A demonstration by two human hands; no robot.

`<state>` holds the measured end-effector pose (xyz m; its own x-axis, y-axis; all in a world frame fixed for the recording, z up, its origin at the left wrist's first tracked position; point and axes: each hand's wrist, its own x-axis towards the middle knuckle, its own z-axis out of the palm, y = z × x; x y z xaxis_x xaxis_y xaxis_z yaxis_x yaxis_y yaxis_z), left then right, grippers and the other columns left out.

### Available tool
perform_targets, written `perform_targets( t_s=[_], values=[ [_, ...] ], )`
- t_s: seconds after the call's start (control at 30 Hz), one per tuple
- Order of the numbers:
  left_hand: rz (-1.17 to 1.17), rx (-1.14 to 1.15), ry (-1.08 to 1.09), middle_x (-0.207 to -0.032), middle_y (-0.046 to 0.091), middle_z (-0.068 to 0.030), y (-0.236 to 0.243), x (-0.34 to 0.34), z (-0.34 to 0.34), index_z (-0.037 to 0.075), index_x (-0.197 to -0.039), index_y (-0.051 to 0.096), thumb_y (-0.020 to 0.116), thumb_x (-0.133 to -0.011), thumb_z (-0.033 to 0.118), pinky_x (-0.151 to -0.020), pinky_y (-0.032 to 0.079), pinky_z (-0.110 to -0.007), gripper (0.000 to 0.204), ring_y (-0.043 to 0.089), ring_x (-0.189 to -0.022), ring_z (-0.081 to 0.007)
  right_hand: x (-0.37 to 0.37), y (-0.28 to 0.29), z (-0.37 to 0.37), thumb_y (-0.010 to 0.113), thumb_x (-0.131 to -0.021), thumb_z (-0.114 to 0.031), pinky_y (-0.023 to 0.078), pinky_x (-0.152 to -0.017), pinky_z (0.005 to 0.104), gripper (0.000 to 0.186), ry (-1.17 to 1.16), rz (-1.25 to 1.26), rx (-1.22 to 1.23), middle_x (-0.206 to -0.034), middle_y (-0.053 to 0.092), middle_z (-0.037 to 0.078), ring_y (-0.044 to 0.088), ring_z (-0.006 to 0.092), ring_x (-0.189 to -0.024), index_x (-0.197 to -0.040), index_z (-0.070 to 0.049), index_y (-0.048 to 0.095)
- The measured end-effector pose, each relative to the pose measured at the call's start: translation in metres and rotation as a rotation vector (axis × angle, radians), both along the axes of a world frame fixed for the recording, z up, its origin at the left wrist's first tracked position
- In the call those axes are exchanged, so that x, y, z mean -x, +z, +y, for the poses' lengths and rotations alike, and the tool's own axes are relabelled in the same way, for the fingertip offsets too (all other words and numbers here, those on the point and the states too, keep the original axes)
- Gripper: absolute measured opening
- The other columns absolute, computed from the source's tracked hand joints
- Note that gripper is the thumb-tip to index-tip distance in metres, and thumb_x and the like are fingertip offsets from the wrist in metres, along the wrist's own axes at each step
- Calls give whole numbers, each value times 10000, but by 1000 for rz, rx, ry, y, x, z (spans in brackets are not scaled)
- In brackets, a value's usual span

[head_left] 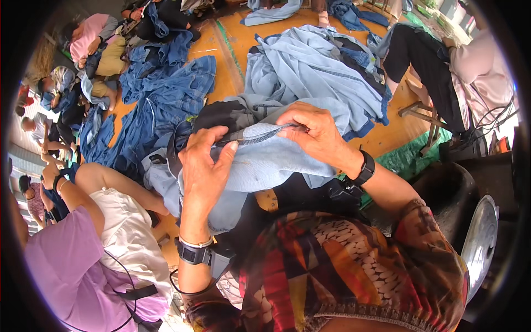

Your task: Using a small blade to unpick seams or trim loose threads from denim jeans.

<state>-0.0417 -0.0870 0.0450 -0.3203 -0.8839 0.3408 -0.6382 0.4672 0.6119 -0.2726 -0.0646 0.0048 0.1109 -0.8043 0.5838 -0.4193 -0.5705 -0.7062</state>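
A light blue denim garment (260,166) lies across my lap, with a dark seam (260,135) stretched between my two hands. My right hand (315,133) pinches the right end of this seam between thumb and fingers. At the other end my left hand (204,169) grips the cloth, its thumb and forefinger on either side of the seam. Black and grey cloth (221,114) bunches just beyond my left fingers. Folds hide some of my fingertips.
Ahead, a pile of light blue denim (304,66) covers an orange-brown board (224,61); darker jeans (160,94) are heaped left. A person in purple (72,254) sits close on my left, another in black trousers (420,69) at right. A metal lid (480,246) stands beside my right elbow.
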Motion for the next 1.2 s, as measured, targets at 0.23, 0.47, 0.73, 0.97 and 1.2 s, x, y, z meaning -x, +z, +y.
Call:
perform_targets(
  t_s=[0.23, 0.47, 0.73, 0.97, 1.2],
  values=[
    [265, -182, -94, -910, 647, -72, -8, 1, -1, 7, -1072, 616, 597, -726, -95, -780, 459, -282, 361, 606, -861, -145, -6, 31, 0, 732, -707, -95, 441, -601, 300, 268, 109, -89, -67, -795, 583, 72, 562, 191, -689, -937, -14, 621],
    [429, -144, -39, -957, 630, -47, -14, 9, 12, 28, -1108, 594, 570, -708, -140, -817, 446, -252, 434, 595, -887, -106, -39, 22, -27, 682, -762, -39, 447, -607, 281, 177, 275, 54, -142, -839, 588, 51, 568, 153, -734, -912, 26, 616],
    [640, -226, -110, -985, 629, -55, -13, 10, 12, -24, -1045, 595, 590, -710, -172, -769, 448, -202, 367, 591, -890, -97, -47, 15, -21, 668, -801, -8, 426, -592, 225, 50, 436, -602, -446, -796, 590, 3, 534, 58, -705, -802, -15, 619],
    [726, -282, -94, -983, 638, -63, -22, 5, 13, -32, -1016, 602, 610, -707, -178, -759, 446, -184, 341, 589, -885, -94, -21, 37, -25, 635, -848, -87, 330, -507, 180, 89, 411, -932, -517, -786, 563, 19, 435, 43, -599, -839, -13, 588],
    [806, -296, -97, -942, 637, -56, -25, 5, 15, -19, -1011, 609, 615, -700, -177, -783, 442, -208, 349, 588, -882, -107, 1, 39, -7, 593, -887, -157, 293, -500, 170, 152, 341, -655, -457, -738, 512, -9, 397, 38, -584, -827, -22, 557]
  ],
)
